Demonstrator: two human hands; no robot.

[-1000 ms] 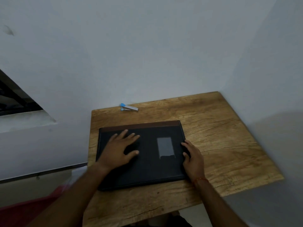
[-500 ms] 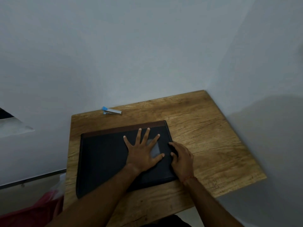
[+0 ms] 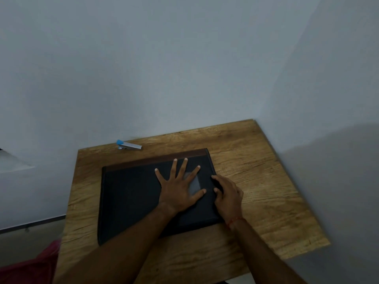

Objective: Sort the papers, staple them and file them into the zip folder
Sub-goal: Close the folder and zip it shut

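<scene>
A black zip folder point(image 3: 131, 197) with a brown strip along its far edge lies closed and flat on the wooden table point(image 3: 266, 181). My left hand point(image 3: 178, 187) presses flat on the folder's right half, fingers spread, partly covering a small clear window on the cover. My right hand point(image 3: 226, 193) sits at the folder's right edge with its fingers curled over that edge. A small silver stapler point(image 3: 129, 145) with a blue end lies at the table's far edge, apart from the folder. No papers show.
The table stands in a corner, with a pale wall behind it and another on the right. A dark red cloth point(image 3: 26, 269) shows at the lower left. Bare wood lies to the right of the folder and in front of it.
My left hand has slid from the folder's left half to its right half, over the clear window. My right hand stays at the folder's right edge. The camera view has shifted.
</scene>
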